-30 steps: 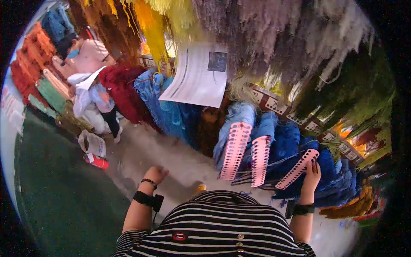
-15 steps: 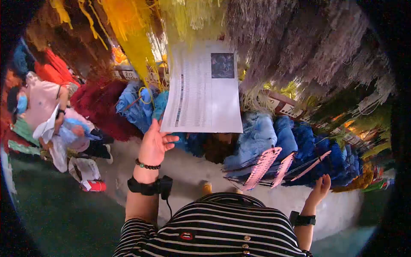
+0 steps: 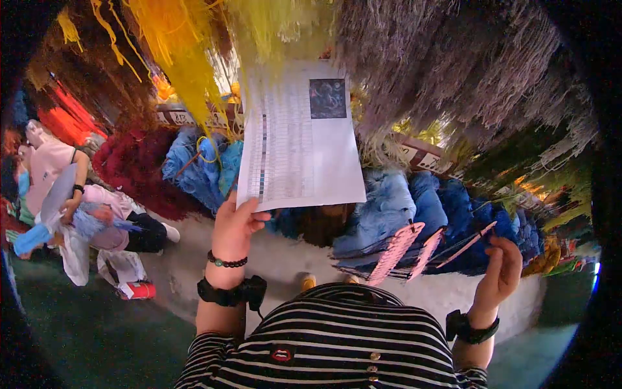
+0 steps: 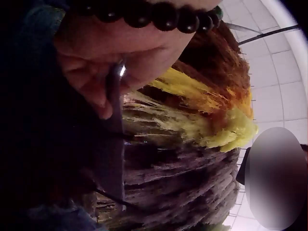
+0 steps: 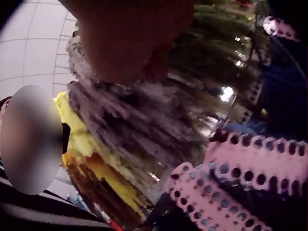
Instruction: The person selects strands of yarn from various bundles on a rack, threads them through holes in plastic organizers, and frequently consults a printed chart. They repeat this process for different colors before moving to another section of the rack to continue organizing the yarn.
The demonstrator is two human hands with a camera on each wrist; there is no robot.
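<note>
My left hand (image 3: 234,230) pinches the lower left corner of a printed paper sheet (image 3: 304,155) that bears a table and a dark picture. In the left wrist view the sheet (image 4: 114,159) shows nearly edge-on beside the fingers. My right hand (image 3: 500,275) is raised at the right, fingers loosely curled, with nothing seen in it. Close to its left is a thin pink perforated strip (image 3: 466,245), almost edge-on. Two more pink strips, one wider (image 3: 398,253) and one narrower (image 3: 427,254), hang before blue yarn hanks (image 3: 382,207); dark strands trail from them.
Yellow (image 3: 175,45) and grey-purple yarn (image 3: 453,78) hangs overhead from a rack with numbered labels (image 3: 414,155). Dark red hanks (image 3: 133,159) hang at left. Beyond them a person (image 3: 55,162) handles blue yarn. A bag (image 3: 122,267) and a red cylinder (image 3: 138,290) lie on the floor.
My left hand has risen to the sheet's lower corner and taken hold of it. My right hand has left the third pink strip, dropped, then risen a little. The view has turned.
</note>
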